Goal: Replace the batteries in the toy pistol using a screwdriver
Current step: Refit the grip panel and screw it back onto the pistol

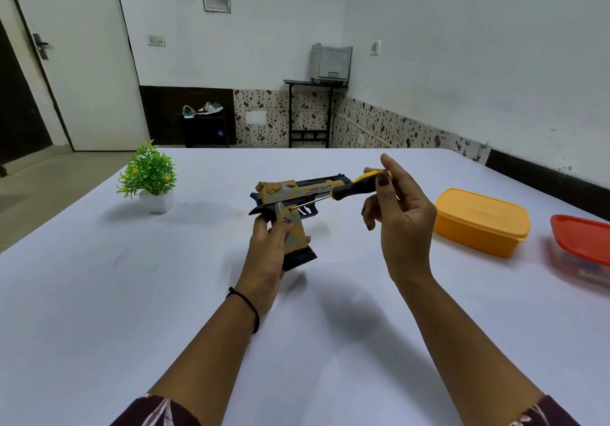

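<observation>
A yellow, grey and dark blue toy pistol (298, 194) is held above the white table, barrel pointing right. My left hand (269, 254) grips its handle from the left, the thumb lying on the grip panel. My right hand (401, 217) pinches the black and yellow handle of a screwdriver (355, 187) between thumb and fingers. The thin metal shaft slants down to the left, and its tip sits at a small hole at the top of the grip, just behind the trigger. No batteries are in sight.
An orange lidded box (482, 220) stands on the table (132, 310) to the right, and a clear box with a red lid (584, 247) is at the right edge. A small green plant in a white pot (150, 178) stands at the far left.
</observation>
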